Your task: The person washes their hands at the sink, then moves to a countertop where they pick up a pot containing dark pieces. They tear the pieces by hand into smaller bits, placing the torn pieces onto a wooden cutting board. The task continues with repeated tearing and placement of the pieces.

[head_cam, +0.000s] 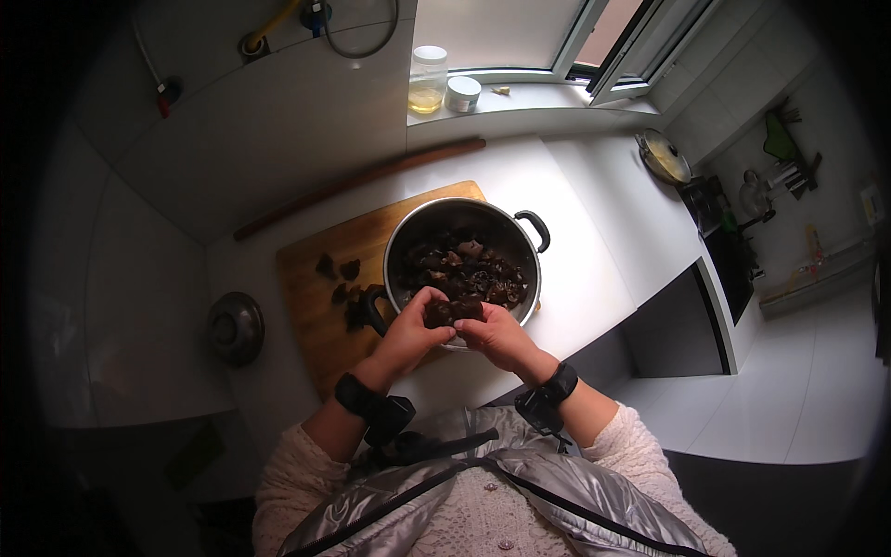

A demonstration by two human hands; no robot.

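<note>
My left hand (418, 327) and my right hand (498, 334) meet over the near rim of a metal pot (392, 244). Between their fingers both grip a dark brown piece of wood ear fungus (445, 313). Many more dark, wrinkled fungus pieces (470, 268) lie inside the pot. The pot has two black handles and stands on a wooden cutting board (313, 278). Several dark fungus pieces (350, 269) lie on the board, left of the pot. Its left handle (376, 310) is close to my left hand.
A long wooden rod (362, 188) lies along the wall behind the board. Left of it sits a round metal lid or bowl (237, 328). Jars (427, 80) stand on the windowsill beneath an open window. At the far right is a lidded pan (665, 157) near a stove.
</note>
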